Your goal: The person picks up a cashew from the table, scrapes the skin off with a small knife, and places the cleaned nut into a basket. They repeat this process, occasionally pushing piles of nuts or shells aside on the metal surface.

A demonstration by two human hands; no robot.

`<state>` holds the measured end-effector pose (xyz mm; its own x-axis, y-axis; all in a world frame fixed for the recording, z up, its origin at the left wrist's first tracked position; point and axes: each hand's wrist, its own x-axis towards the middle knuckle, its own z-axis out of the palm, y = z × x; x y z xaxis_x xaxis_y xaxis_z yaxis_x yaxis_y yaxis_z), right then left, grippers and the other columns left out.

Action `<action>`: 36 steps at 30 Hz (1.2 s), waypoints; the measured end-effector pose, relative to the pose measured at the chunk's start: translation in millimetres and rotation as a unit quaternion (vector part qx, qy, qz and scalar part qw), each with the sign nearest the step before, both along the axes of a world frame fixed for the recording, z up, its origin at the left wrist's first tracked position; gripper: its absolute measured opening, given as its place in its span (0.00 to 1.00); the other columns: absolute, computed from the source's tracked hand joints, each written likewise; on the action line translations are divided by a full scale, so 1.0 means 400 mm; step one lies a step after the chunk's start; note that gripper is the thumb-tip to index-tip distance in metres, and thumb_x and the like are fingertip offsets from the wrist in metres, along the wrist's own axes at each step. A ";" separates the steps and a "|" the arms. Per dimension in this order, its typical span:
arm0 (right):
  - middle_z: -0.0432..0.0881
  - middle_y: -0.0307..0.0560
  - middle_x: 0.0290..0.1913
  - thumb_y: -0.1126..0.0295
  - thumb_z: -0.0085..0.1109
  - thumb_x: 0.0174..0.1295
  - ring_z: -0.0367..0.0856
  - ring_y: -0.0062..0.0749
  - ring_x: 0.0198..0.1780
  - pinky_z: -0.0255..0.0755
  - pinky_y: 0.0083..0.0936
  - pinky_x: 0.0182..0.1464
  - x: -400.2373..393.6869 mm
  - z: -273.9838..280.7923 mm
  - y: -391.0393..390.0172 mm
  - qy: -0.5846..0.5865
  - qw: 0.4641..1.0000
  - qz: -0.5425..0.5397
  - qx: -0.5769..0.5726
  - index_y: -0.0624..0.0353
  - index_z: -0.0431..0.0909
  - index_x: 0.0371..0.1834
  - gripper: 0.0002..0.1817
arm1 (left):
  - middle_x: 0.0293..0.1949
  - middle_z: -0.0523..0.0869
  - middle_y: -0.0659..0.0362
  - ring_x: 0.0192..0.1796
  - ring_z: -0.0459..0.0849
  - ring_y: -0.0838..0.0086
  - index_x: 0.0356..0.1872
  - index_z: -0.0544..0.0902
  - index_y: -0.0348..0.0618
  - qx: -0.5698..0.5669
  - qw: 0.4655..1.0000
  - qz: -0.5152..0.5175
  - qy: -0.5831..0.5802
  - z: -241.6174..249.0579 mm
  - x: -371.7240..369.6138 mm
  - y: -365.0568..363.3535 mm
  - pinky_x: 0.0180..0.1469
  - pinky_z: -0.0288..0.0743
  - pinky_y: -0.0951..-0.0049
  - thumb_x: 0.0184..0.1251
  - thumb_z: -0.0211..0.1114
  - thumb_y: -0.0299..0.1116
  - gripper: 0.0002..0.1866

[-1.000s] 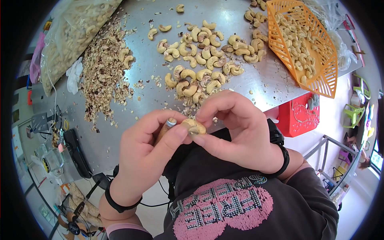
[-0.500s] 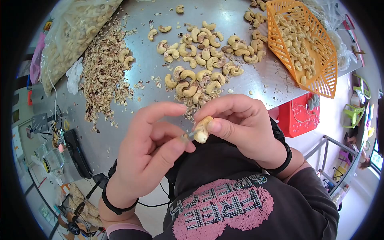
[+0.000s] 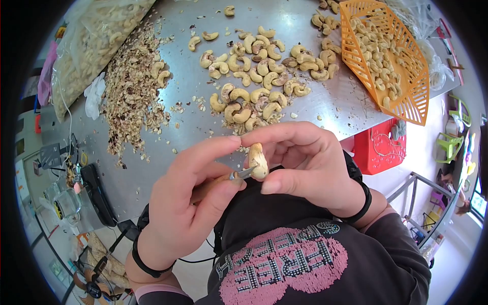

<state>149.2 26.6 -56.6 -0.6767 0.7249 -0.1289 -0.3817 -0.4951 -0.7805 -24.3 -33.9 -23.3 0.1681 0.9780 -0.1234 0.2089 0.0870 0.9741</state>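
My left hand (image 3: 195, 190) is closed around a small knife (image 3: 246, 173); part of its wooden handle shows between the fingers and the short blade points right. The blade's tip touches a pale cashew nut (image 3: 258, 162) held upright. My right hand (image 3: 310, 162) has its fingers curled behind this nut, with the thumb just below and right of it. The right fingertips' contact with the nut is partly hidden. Beyond both hands, a loose group of cashew nuts (image 3: 238, 113), some with brownish skin patches, lies on the metal table (image 3: 188, 134).
A heap of skin flakes (image 3: 133, 96) spreads at the left, beside a large clear bag of cashews (image 3: 91, 46). An orange slotted basket (image 3: 418, 104) holding cashews stands at the right table edge. Below it is a red container (image 3: 378, 150). A black case (image 3: 96, 195) lies at left.
The cashew nut has turned more upright between my hands. My right thumb has shifted down off its face, and more of the knife blade and handle shows.
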 end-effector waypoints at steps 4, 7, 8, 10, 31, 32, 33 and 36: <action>0.75 0.39 0.36 0.79 0.60 0.49 0.73 0.18 0.37 0.69 0.17 0.41 0.000 -0.004 -0.001 -0.012 0.999 0.001 0.044 0.66 0.70 0.46 0.19 | 0.29 0.80 0.56 0.30 0.80 0.78 0.53 0.67 0.39 -0.001 1.000 0.013 0.028 0.006 -0.004 -0.001 0.30 0.72 0.83 0.56 0.55 0.20 0.21; 0.75 0.39 0.36 0.79 0.60 0.49 0.73 0.18 0.36 0.69 0.17 0.41 0.002 -0.004 -0.005 -0.012 0.998 -0.005 0.054 0.66 0.70 0.46 0.20 | 0.28 0.81 0.56 0.28 0.80 0.78 0.53 0.69 0.41 0.004 0.999 0.003 0.050 0.009 -0.003 0.002 0.29 0.72 0.82 0.54 0.56 0.20 0.22; 0.75 0.40 0.35 0.79 0.60 0.48 0.73 0.18 0.36 0.69 0.17 0.41 0.002 -0.004 -0.006 -0.012 0.998 -0.008 0.061 0.66 0.70 0.46 0.19 | 0.28 0.81 0.55 0.27 0.80 0.78 0.52 0.69 0.41 0.014 0.999 0.007 0.047 0.009 -0.001 0.004 0.28 0.72 0.82 0.53 0.57 0.20 0.22; 0.75 0.40 0.35 0.79 0.61 0.48 0.73 0.18 0.36 0.69 0.17 0.40 0.002 -0.002 -0.007 -0.014 0.997 -0.008 0.070 0.66 0.71 0.46 0.19 | 0.29 0.82 0.55 0.27 0.81 0.77 0.52 0.70 0.42 0.034 0.998 -0.009 0.055 0.009 -0.004 0.009 0.29 0.72 0.82 0.52 0.57 0.20 0.22; 0.76 0.37 0.25 0.69 0.67 0.42 0.73 0.21 0.26 0.66 0.16 0.32 -0.005 -0.012 -0.016 -0.106 0.966 -0.059 0.227 0.60 0.76 0.37 0.18 | 0.27 0.81 0.58 0.25 0.77 0.82 0.51 0.73 0.42 -0.029 0.999 -0.033 0.013 0.024 -0.022 0.007 0.29 0.69 0.84 0.50 0.60 0.21 0.22; 0.76 0.37 0.24 0.68 0.68 0.41 0.73 0.21 0.26 0.66 0.17 0.32 -0.005 -0.012 -0.014 -0.109 0.960 -0.061 0.250 0.60 0.76 0.37 0.18 | 0.27 0.81 0.58 0.25 0.76 0.82 0.50 0.73 0.42 -0.042 0.998 -0.034 0.007 0.026 -0.022 0.006 0.29 0.69 0.84 0.50 0.60 0.20 0.22; 0.76 0.37 0.24 0.68 0.68 0.41 0.73 0.21 0.26 0.66 0.17 0.32 -0.005 -0.011 -0.013 -0.108 0.960 -0.061 0.250 0.60 0.76 0.37 0.18 | 0.27 0.81 0.58 0.25 0.76 0.82 0.50 0.73 0.42 -0.043 0.998 -0.034 0.007 0.024 -0.021 0.005 0.29 0.69 0.84 0.50 0.60 0.20 0.22; 0.76 0.37 0.25 0.68 0.68 0.41 0.73 0.22 0.25 0.66 0.17 0.32 -0.003 -0.011 -0.009 -0.114 0.947 -0.057 0.294 0.59 0.76 0.37 0.18 | 0.26 0.81 0.59 0.25 0.76 0.83 0.50 0.73 0.43 -0.035 0.999 -0.022 -0.012 0.015 -0.015 0.001 0.29 0.68 0.84 0.50 0.60 0.20 0.22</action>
